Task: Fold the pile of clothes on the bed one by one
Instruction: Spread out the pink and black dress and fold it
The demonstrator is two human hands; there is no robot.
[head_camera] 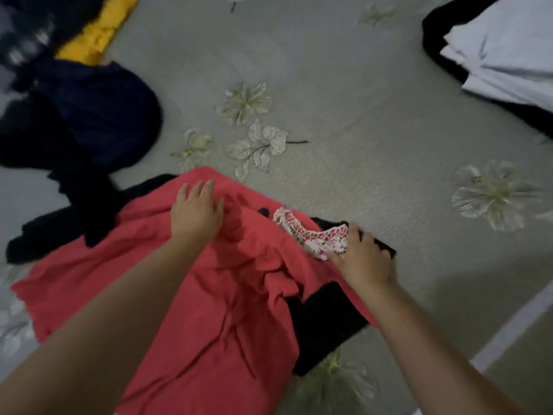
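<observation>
Coral-red cloth fills the near part of the view, a rumpled garment spread over the grey, flower-printed bedspread and lying partly on top of a black garment whose edges show at its right side. To the left a heap of dark navy and black clothes sits close against the red piece, with a yellow item at its far end. Well apart, at the far right corner, a folded white stack rests on something black. Across the upper right part of the red garment runs a strip of white crochet lace trim. Resting flat on the red fabric near its far edge, the left hand has its fingers straight and spread, gripping nothing. At the garment's right edge the right hand has its fingers curled, pinching the end of the lace trim, with the black cloth just beneath it.
</observation>
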